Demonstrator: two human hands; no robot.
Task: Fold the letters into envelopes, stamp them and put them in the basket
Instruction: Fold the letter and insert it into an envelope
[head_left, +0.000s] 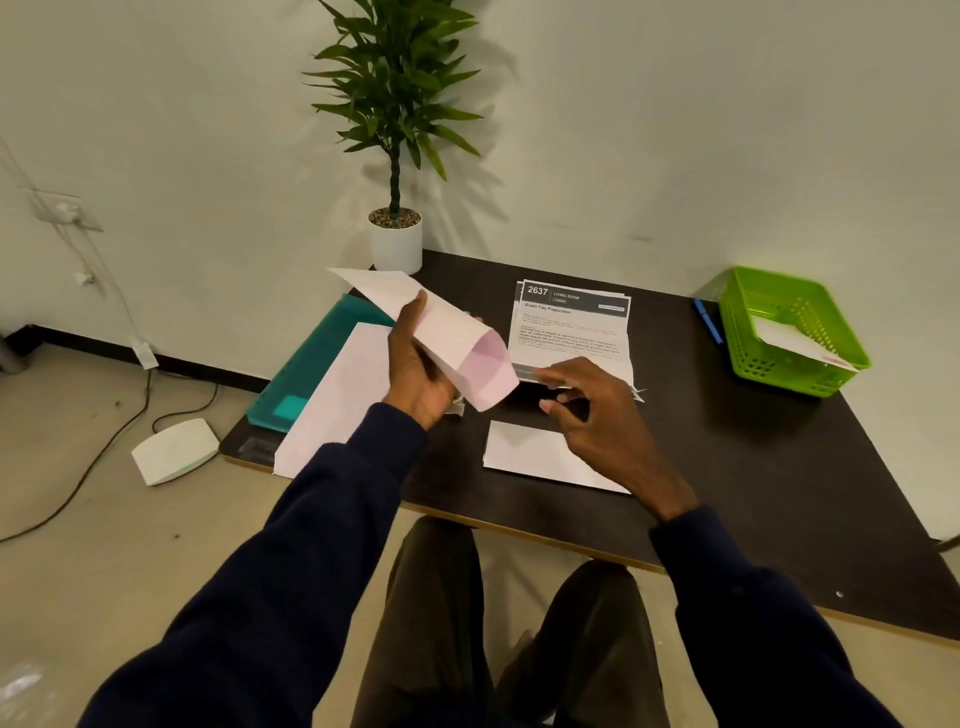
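With one envelope (795, 340) already in our basket (748, 358), our left hand (415, 374) grips an open envelope (457, 343) while our empty, half-open right hand (592, 400) hovers over the folded letter (530, 452).

Stood against a pale wall (675, 130): dark table (779, 493), potted plant (397, 156) at 12 o'clock. Lay at 9 o'clock on beige floor (78, 545): white box (174, 451), cables (104, 452).

A potted plant (396, 130) in a white pot stands at the far edge of the dark table (779, 493), against the wall. A teal folder (311, 364) lies at the table's left side. A blue pen (707, 321) rests by the right. On the floor sit a white device (174, 451) and trailing cables (78, 478).
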